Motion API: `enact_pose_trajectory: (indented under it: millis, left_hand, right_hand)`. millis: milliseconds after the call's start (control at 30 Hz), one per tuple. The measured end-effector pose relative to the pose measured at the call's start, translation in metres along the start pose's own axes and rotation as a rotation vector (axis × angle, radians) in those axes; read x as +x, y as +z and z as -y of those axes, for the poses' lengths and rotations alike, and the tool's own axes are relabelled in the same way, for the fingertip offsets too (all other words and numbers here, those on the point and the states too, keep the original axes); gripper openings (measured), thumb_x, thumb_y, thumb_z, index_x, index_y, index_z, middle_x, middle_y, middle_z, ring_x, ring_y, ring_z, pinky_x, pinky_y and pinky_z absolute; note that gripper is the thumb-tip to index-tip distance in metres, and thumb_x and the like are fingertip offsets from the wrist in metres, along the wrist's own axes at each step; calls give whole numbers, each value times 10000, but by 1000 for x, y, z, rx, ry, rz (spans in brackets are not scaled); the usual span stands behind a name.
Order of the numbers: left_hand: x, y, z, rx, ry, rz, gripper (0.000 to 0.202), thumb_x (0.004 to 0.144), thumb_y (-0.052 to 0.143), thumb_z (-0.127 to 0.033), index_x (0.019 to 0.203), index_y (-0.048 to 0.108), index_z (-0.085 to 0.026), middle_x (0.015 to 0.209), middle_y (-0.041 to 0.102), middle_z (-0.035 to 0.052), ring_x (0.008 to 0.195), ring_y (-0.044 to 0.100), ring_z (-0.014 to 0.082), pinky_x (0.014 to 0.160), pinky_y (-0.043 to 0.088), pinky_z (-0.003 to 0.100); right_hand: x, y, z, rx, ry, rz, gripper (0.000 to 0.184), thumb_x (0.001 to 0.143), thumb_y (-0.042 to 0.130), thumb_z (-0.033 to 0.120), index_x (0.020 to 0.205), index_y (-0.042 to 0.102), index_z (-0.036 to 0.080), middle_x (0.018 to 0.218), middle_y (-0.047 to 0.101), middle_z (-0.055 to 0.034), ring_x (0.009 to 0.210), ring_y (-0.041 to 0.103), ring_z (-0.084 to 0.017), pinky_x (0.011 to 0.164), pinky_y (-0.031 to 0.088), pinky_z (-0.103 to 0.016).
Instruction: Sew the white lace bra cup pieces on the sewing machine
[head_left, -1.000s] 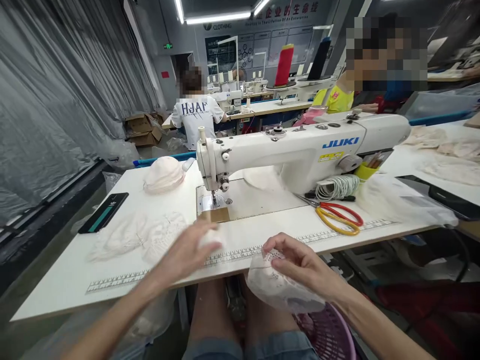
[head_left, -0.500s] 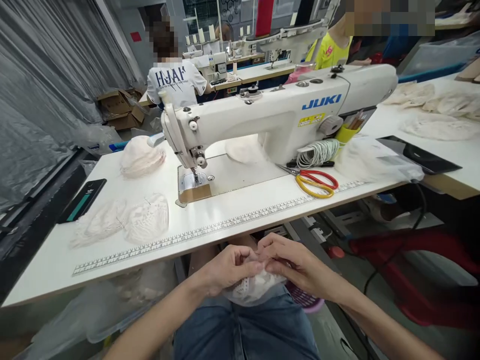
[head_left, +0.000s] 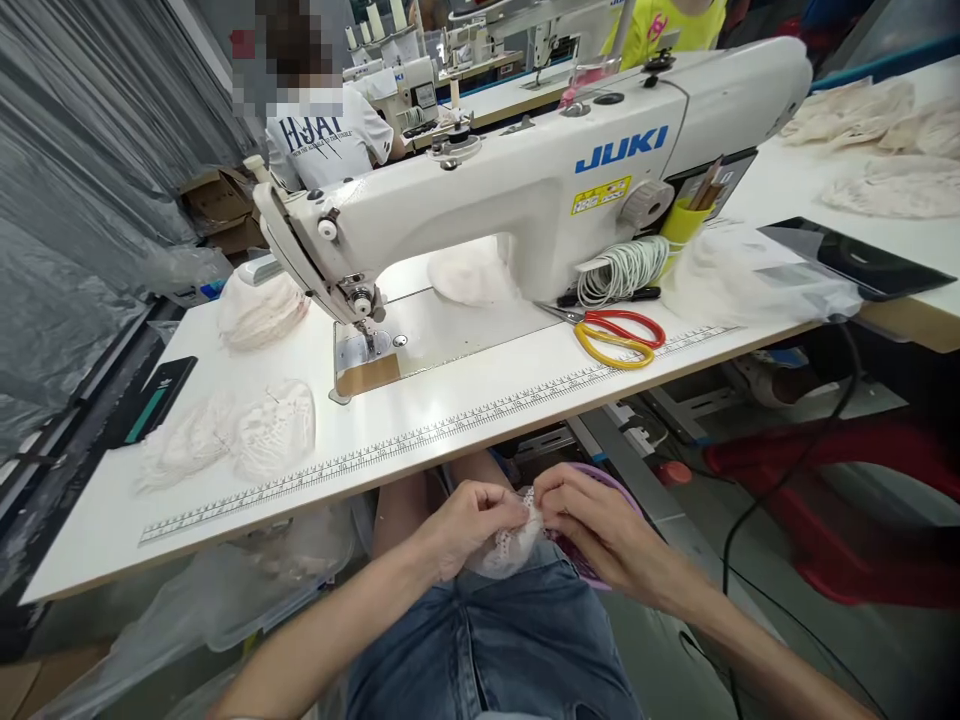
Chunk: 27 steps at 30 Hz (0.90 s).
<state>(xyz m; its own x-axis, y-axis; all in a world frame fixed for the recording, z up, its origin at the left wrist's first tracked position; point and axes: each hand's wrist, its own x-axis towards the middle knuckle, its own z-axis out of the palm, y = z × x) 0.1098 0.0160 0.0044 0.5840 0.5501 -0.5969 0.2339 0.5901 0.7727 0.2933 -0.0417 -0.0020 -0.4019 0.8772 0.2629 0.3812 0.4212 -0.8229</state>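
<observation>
Over my lap, a small white lace fabric piece (head_left: 510, 548) is pinched between both hands. My left hand (head_left: 471, 525) is closed on its left side, thumb and fingertips together. On the other side my right hand (head_left: 589, 515) grips its upper right edge. Fingers cover part of the lace, so its full shape is hidden. Beyond the table edge stands a white sewing machine (head_left: 465, 205), its needle area over a metal plate. Scissors with red and yellow handles (head_left: 619, 338) lie at the machine's base, apart from my hands.
White lace pieces (head_left: 274, 430) and a fabric stack (head_left: 262, 310) lie on the left of the table, near a dark phone-like object (head_left: 157, 402). A ruler strip (head_left: 420, 440) runs along the front edge. A purple basket (head_left: 626, 490) sits below; a red stool (head_left: 832, 500) stands right.
The lace piece is turned and gathered more narrowly between my hands, with a lace edge now raised between the fingertips. The view has shifted, and more of the purple basket shows.
</observation>
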Motion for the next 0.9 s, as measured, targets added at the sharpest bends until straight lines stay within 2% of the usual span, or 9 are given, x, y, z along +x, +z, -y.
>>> enact_pose_trajectory:
  millis: [167,267,333,433,533,600,700,800,900]
  left_hand:
    - [12,9,2,107,48,-92,131,611,565,-235,556,575,-117,470,424,-42,444,310,53,441,209,203]
    - [16,10,1,146,117,-191,137,620,553,-242,546,540,-127,486,412,-45,464,309,55,448,205,200]
    - [17,9,-1,141,157,-230,170,638,563,-267,541,513,-136,499,416,-44,473,314,57,451,207,196]
    - [18,5,-3,113,122,-178,247,645,622,-346,562,539,-129,518,453,-32,486,353,65,467,245,199]
    - [19,2,-2,68,56,-104,317,606,689,-410,587,589,-110,529,480,-21,503,377,69,492,274,204]
    - [19,3,-1,32,17,-74,344,582,717,-427,597,600,-103,533,485,-19,507,382,69,497,279,205]
    - [19,5,-1,1,-17,-54,374,570,734,-449,608,596,-104,542,494,-14,501,391,72,490,283,207]
    - [16,5,-3,60,14,-16,391,620,710,-479,616,592,-106,540,482,-17,493,378,69,482,273,207]
    - [12,0,-3,217,124,31,363,720,649,-455,641,613,-103,558,472,-15,511,365,70,482,258,207]
  right_hand:
    - [-5,10,-4,132,49,44,170,954,277,188,843,402,218,784,479,-20,694,441,-147,617,359,-264]
    - [-23,10,-19,24,160,26,190,938,283,182,784,386,225,708,447,1,622,404,-139,563,342,-248]
    - [-45,7,-38,-117,219,18,166,917,324,194,814,449,228,692,469,-2,604,419,-141,551,362,-241]
    - [-82,-2,-69,-235,265,4,175,870,399,198,951,551,232,640,522,-1,537,469,-145,520,391,-239]
    - [-98,-8,-80,-395,377,-71,249,850,380,151,908,606,238,753,625,-57,580,564,-171,494,385,-250]
    - [-89,-8,-70,-433,413,-73,206,885,409,193,906,607,249,845,658,-60,670,613,-186,530,409,-256]
    - [-57,-6,-41,-309,317,-143,128,914,480,304,984,567,243,906,651,-64,796,617,-196,644,453,-276]
    - [-25,-4,-24,-134,239,-202,333,887,526,411,1165,504,228,1128,572,-121,1030,542,-239,826,454,-342]
    - [-5,-1,-25,19,290,-70,449,825,586,491,1173,519,216,1147,560,-106,1044,521,-245,843,448,-350]
